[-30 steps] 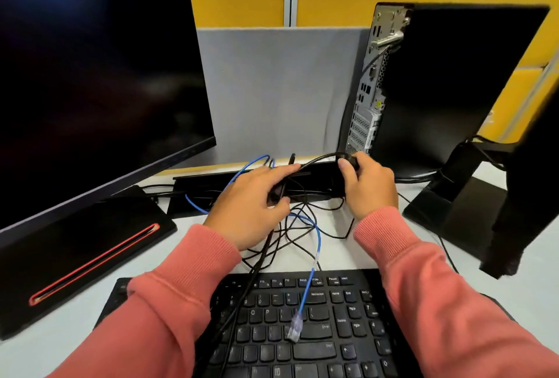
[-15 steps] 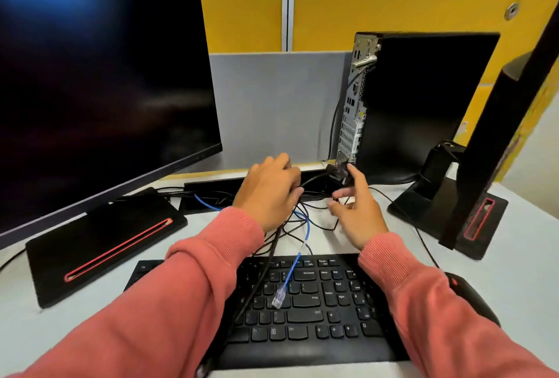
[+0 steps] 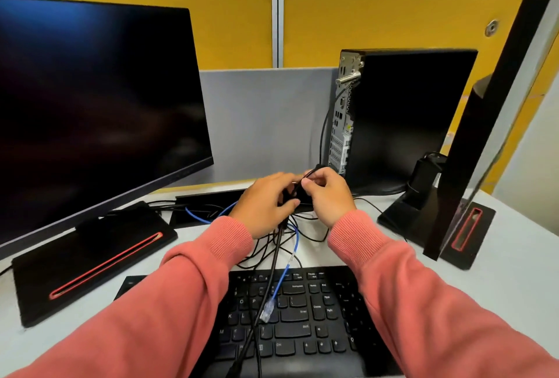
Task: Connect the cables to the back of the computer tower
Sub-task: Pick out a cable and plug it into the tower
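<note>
Both hands meet above a tangle of black cables [image 3: 273, 244] on the white tabletop [image 3: 514, 281], just in front of the computer tower [image 3: 405, 117]. The left hand [image 3: 266, 205] has its fingers curled round a bundle of those cables, and the right hand [image 3: 328, 196] pinches a black cable end between thumb and fingers (the plug itself is too dark to make out). The tower stands upright, its rear panel facing left. A blue network cable [image 3: 282, 279] trails from the tangle onto the keyboard [image 3: 308, 323], its clear plug resting on the keys. A dark monitor [image 3: 90, 111] stands at left.
</note>
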